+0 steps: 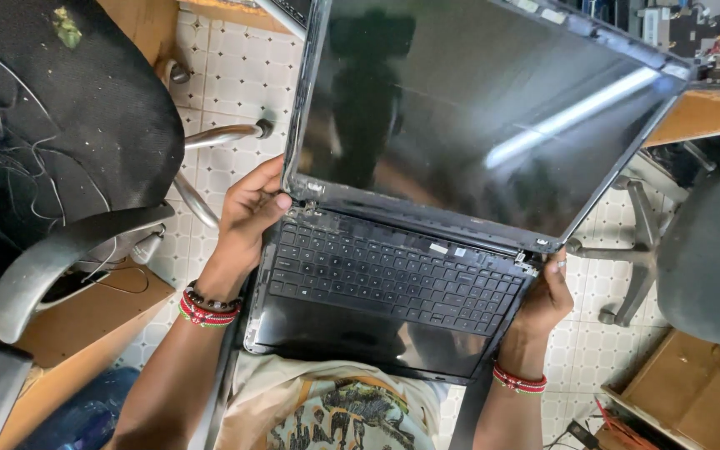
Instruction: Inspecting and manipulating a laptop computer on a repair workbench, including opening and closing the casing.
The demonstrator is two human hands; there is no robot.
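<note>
Tiled floor [235, 75]; hands [247, 212] gripping laptop [393, 283]

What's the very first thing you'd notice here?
A big open black laptop fills the middle, its dark screen shining with a bright reflected streak. The left hand holds its left hinge corner and the right hand its right edge. A black chair stands at left.

Tiled floor [235, 75], 2 chairs [60, 108], wood bench [706, 112]

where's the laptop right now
In the head view the open black laptop sits centre frame on the person's lap, the left hand at its left hinge corner, the right hand at its right edge.
</note>
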